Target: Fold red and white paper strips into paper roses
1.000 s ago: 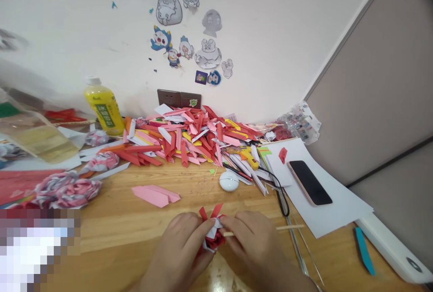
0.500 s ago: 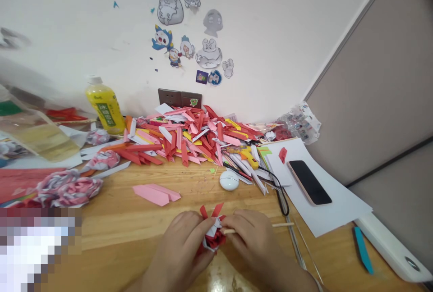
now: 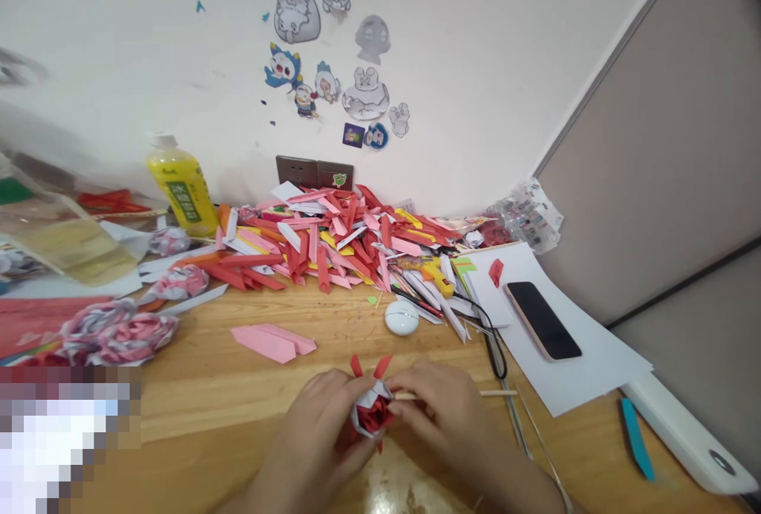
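Observation:
A red and white folded paper flower [image 3: 373,411] is between my two hands near the front edge of the table. My left hand [image 3: 315,427] is closed on its left side, with thumb on top. My right hand [image 3: 443,411] has its fingers at the flower's right edge and also grips a thin wooden stick [image 3: 498,393], which runs out to the right beneath the hand. Red paper points stick up from the flower's far side. Beyond my hands lie folded pink paper pieces [image 3: 273,342] and a white egg-shaped object [image 3: 402,317].
Folded paper strips [image 3: 321,240] are heaped along the wall, with a yellow glue gun [image 3: 437,274] at the heap's right. A phone [image 3: 544,320] rests on white paper [image 3: 559,387]. Bottles [image 3: 184,193] and paper flowers [image 3: 134,330] stand or lie at left.
The flower has turned a little, showing more of its red centre. My right fingers have shifted along its edge, and the stick has tilted slightly.

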Tool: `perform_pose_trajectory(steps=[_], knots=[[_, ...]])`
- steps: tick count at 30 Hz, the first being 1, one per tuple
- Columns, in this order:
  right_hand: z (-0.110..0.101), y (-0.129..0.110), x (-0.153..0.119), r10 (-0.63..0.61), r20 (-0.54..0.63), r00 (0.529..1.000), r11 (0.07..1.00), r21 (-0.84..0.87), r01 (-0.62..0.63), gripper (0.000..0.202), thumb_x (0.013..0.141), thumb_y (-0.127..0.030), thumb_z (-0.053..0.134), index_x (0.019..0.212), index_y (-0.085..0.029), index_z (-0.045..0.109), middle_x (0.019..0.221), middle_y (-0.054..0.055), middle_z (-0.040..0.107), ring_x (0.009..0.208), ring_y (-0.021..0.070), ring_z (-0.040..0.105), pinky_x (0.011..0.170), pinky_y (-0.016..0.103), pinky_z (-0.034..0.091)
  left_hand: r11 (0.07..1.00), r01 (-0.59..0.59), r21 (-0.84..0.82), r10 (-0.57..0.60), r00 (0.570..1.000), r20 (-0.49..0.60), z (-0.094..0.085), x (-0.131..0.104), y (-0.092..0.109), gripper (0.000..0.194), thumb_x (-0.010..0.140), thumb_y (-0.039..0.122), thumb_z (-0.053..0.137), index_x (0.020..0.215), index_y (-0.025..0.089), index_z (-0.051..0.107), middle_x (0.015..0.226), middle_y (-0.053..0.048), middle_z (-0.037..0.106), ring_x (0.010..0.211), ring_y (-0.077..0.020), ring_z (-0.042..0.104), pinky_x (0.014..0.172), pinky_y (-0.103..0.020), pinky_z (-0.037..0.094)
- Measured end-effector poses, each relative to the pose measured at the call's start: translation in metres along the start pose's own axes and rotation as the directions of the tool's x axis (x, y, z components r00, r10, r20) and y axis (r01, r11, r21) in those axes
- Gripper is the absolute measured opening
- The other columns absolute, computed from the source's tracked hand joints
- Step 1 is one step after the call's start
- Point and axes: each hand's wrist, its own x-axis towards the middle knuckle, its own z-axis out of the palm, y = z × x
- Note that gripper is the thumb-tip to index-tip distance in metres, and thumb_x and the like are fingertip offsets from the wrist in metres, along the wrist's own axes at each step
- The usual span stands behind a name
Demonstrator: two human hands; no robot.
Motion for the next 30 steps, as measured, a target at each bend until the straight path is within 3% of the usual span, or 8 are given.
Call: perform_pose_trajectory(steps=[4,9,14,18,21,24,27,30], knots=[[-0.006,0.005,-0.003,0.06,-0.068,0.996,0.998,0.011,-0.06,0.043,0.098,-0.05,0.036,0.095,-0.018,0.065,0.075,0.003,0.07,0.064,0.0155,0.065,0.055,0.024,0.043,0.995,0.078,-0.06,-0.081,0.996,-0.041,0.0,-0.001,-0.003,0.029,0.08,0.028,0.066,0.107,0.024,0.056,0.086,-0.004,0.071,0.072,-0.0212,0.069,0.061,-0.032,0.059],[-0.005,0.009,-0.007,0.055,-0.173,0.983,0.997,-0.043,-0.063,0.032,0.099,-0.038,0.036,0.097,-0.017,0.06,0.077,0.004,0.069,0.065,0.016,0.064,0.057,0.025,0.044,0.945,0.24,-0.223,-0.255,0.966,-0.039,0.005,-0.005,-0.006,0.03,0.078,0.03,0.07,0.103,0.022,0.057,0.086,-0.005,0.073,0.073,-0.0219,0.073,0.06,-0.031,0.061],[0.005,0.004,-0.007,0.108,-0.089,0.99,0.994,0.021,-0.106,0.024,0.097,-0.03,0.039,0.092,-0.02,0.06,0.076,0.002,0.066,0.064,0.0155,0.061,0.057,0.025,0.041,0.816,0.312,-0.486,-0.375,0.926,-0.035,0.01,-0.002,-0.006,0.027,0.079,0.026,0.068,0.101,0.022,0.053,0.084,-0.002,0.072,0.071,-0.018,0.073,0.057,-0.025,0.061],[0.012,0.003,-0.007,0.095,0.002,0.995,0.994,0.046,-0.095,0.025,0.097,-0.03,0.037,0.1,-0.021,0.06,0.087,0.004,0.069,0.074,0.0184,0.063,0.064,0.028,0.042,0.743,0.354,-0.568,-0.413,0.91,0.026,0.011,-0.002,-0.009,0.038,0.076,0.021,0.068,0.11,0.023,0.052,0.094,-0.005,0.074,0.082,-0.0202,0.074,0.065,-0.026,0.061],[0.013,0.005,-0.007,0.127,0.065,0.99,0.989,0.063,-0.131,0.025,0.096,-0.028,0.039,0.108,-0.02,0.059,0.092,0.006,0.068,0.079,0.02,0.063,0.067,0.029,0.042,0.743,0.399,-0.537,-0.399,0.909,0.123,0.012,-0.005,-0.008,0.051,0.074,0.018,0.069,0.121,0.025,0.052,0.111,-0.007,0.072,0.097,-0.0227,0.071,0.078,-0.029,0.06],[0.01,0.009,-0.007,0.166,0.077,0.983,0.979,0.108,-0.174,0.024,0.096,-0.027,0.041,0.108,-0.02,0.06,0.091,0.006,0.067,0.08,0.0196,0.062,0.067,0.029,0.042,0.813,0.36,-0.458,-0.324,0.933,0.159,0.013,-0.007,-0.007,0.053,0.075,0.016,0.067,0.125,0.027,0.053,0.117,-0.005,0.07,0.101,-0.0218,0.069,0.083,-0.028,0.058],[0.008,0.011,-0.007,0.156,0.101,0.983,0.973,0.156,-0.171,0.023,0.095,-0.027,0.042,0.104,-0.021,0.063,0.087,0.005,0.065,0.078,0.0188,0.06,0.066,0.028,0.041,0.909,0.276,-0.311,-0.255,0.961,0.106,0.01,-0.006,-0.007,0.043,0.079,0.017,0.065,0.119,0.028,0.057,0.095,-0.001,0.075,0.08,-0.0185,0.071,0.069,-0.025,0.058],[0.006,0.009,-0.004,0.137,0.134,0.982,0.965,0.205,-0.163,0.024,0.096,-0.027,0.042,0.101,-0.021,0.065,0.086,0.005,0.065,0.078,0.0188,0.059,0.066,0.028,0.042,0.988,0.142,-0.057,-0.141,0.99,0.016,0.005,-0.004,-0.009,0.037,0.076,0.024,0.071,0.111,0.026,0.061,0.071,0.001,0.068,0.061,-0.0184,0.063,0.055,-0.027,0.052]])
